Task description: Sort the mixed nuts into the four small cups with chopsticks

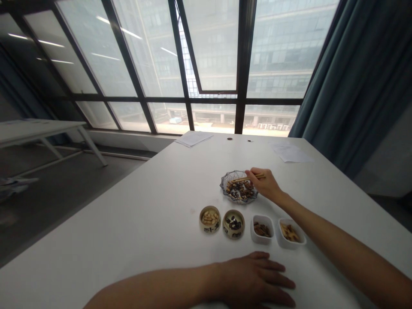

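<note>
Head view: chopsticks [247, 178] are gripped by the right fingers [254, 173], tips over nuts [240, 189] in a glass dish [226, 184] at 9 o'clock; the left fingers [277, 281] lie spread, empty, on the surface [128, 240].

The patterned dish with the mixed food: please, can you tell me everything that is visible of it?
This shallow, roughly round dish has a wavy rim and a grey-blue, glassy look. It sits flat on the white table and holds mixed brown and dark pieces, perhaps nuts and beans. Thin chopsticks in the right hand reach over it; whether they touch it, I cannot tell.
</note>
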A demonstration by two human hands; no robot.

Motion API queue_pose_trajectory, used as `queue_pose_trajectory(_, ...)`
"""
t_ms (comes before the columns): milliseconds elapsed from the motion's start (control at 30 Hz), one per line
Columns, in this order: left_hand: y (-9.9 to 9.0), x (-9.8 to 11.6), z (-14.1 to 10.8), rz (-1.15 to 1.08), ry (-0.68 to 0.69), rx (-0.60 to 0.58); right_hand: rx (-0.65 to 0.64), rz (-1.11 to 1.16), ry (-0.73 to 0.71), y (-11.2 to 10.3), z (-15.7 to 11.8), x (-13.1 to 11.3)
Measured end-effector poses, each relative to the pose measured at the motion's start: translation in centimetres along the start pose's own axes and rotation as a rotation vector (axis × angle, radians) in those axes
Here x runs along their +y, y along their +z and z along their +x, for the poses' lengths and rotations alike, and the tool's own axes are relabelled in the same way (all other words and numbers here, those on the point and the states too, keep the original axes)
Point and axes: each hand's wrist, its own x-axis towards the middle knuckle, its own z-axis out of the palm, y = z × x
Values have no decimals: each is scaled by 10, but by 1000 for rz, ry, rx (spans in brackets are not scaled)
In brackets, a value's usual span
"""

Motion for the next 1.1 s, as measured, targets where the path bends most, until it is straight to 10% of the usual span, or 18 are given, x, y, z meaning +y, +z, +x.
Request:
queue_pose_trajectory(567,4,-1,0,24,0,43,149,152,94,-6,4,9)
queue_pose_trajectory(1100,0,1,1,-6,-8,47,354,50,87,-121,-99,-61)
